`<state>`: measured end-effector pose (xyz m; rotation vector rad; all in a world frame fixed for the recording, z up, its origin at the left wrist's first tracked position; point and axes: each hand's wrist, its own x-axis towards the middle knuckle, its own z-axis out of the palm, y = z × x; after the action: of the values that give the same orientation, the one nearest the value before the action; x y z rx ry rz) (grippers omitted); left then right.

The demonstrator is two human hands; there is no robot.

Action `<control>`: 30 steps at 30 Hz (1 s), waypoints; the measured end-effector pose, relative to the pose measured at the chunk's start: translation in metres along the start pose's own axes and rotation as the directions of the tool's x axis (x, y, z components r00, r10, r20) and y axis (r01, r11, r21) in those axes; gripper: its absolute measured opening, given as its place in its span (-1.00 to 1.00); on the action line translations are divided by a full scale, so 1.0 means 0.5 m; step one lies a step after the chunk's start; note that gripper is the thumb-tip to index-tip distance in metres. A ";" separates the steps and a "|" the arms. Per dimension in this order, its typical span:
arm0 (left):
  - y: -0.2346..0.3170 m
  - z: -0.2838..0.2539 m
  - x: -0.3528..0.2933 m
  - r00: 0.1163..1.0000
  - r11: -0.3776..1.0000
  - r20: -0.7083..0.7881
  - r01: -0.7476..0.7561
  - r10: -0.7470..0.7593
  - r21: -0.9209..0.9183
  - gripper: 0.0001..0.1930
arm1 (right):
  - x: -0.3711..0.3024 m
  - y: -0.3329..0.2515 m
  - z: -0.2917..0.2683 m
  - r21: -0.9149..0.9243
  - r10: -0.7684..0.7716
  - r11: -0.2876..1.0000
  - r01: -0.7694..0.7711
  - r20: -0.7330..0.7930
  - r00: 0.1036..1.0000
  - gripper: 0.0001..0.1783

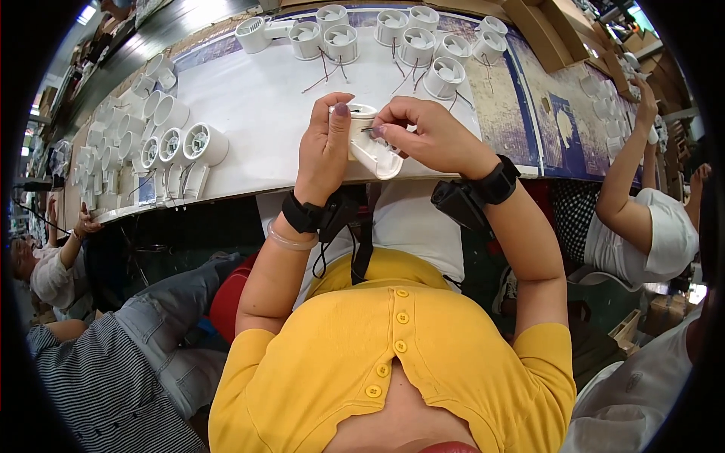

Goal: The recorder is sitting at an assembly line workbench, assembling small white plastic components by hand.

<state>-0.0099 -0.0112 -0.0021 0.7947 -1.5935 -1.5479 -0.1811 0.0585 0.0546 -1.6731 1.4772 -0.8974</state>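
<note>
Over the table's near edge, my left hand [325, 147] is wrapped round a white plastic fan housing [377, 160], its thumb up along the side. The housing has a round cup at the top and an open, hollow handle part pointing down toward me. My right hand [438, 136] pinches thumb and forefinger together against the housing's right side, by a small dark line that may be a wire or slot. What sits between those fingertips is too small to make out. Each wrist wears a black strap with a black device.
Several white fan units [418, 47] with thin wires stand at the table's far side. On the left are rows of white housings [205, 145], some with circuit parts inside. A cardboard box [545, 34] lies at the far right. Other people sit on both sides.
</note>
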 end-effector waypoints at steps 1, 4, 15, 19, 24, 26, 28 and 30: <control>-0.003 -0.004 -0.001 1.000 1.000 -0.002 0.000 0.000 0.001 -0.58 | -0.003 0.000 0.004 0.014 0.027 1.000 -0.027 0.004 1.000 -0.81; -0.007 -0.014 -0.008 0.994 0.993 0.080 -0.069 0.077 -0.097 -0.51 | -0.011 -0.001 0.009 0.042 0.082 0.996 -0.083 0.012 0.997 -0.81; -0.010 -0.017 -0.009 0.852 0.748 0.220 -0.524 0.476 0.408 -0.23 | -0.007 0.017 0.001 0.144 0.101 0.983 -0.110 0.069 0.992 -0.69; -0.012 -0.016 -0.011 0.846 0.714 0.209 -0.527 0.490 0.461 -0.26 | 0.000 0.002 0.000 0.130 0.159 0.978 -0.163 0.043 0.986 -0.67; -0.011 -0.014 -0.014 0.828 0.650 0.221 -0.546 0.516 0.529 -0.29 | 0.004 0.003 0.005 0.008 0.019 1.000 -0.019 0.026 0.999 -0.73; -0.009 -0.013 -0.019 0.828 0.659 0.218 -0.546 0.516 0.517 -0.30 | 0.009 0.001 0.002 0.240 0.187 0.950 -0.198 0.067 0.980 -0.72; -0.008 -0.011 -0.022 0.833 0.679 0.206 -0.541 0.514 0.496 -0.32 | 0.013 0.004 -0.001 0.348 0.264 0.894 -0.282 0.101 0.959 -0.72; -0.016 -0.013 -0.018 0.816 0.678 0.221 -0.570 0.535 0.464 -0.33 | 0.017 0.016 0.001 0.431 0.284 0.849 -0.306 0.117 0.952 -0.72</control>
<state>-0.0001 -0.0076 -0.0112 0.4423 -2.0935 -0.7126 -0.1839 0.0493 0.0478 -1.0891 1.3243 -0.9290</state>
